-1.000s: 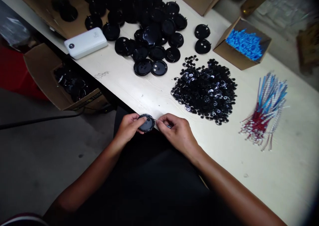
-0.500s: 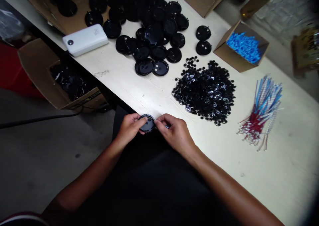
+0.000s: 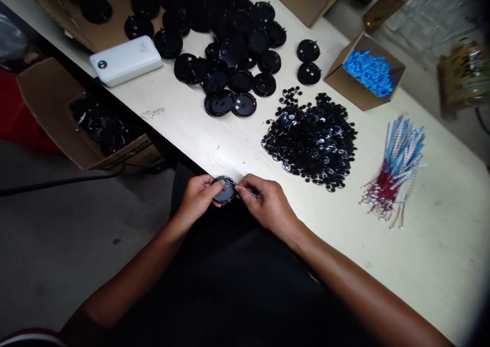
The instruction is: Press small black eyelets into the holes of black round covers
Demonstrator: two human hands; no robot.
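Note:
At the table's front edge, my left hand (image 3: 199,195) grips a round black plastic cover (image 3: 227,193), thumb across its inner face. A small round piece shows on that face near the thumb tip. My right hand (image 3: 264,196) is closed in a pinch at the cover's right rim. A dark bit shows below its fingers, but what they hold is hidden. Beyond the hands lies a heap of small black round pieces (image 3: 314,138). More round black covers (image 3: 245,104) are piled farther back, some with two holes.
A white power bank (image 3: 126,61) lies at the table's left edge. To the right are a cardboard box of blue pieces (image 3: 369,74) and a bundle of red, white and blue wires (image 3: 396,173). Below the table at left stands an open carton (image 3: 49,107) with dark parts.
The view has shifted slightly, moving the table things a little left. Both hands keep nearly the same hold at the cover. The small round piece near the left thumb now looks brighter.

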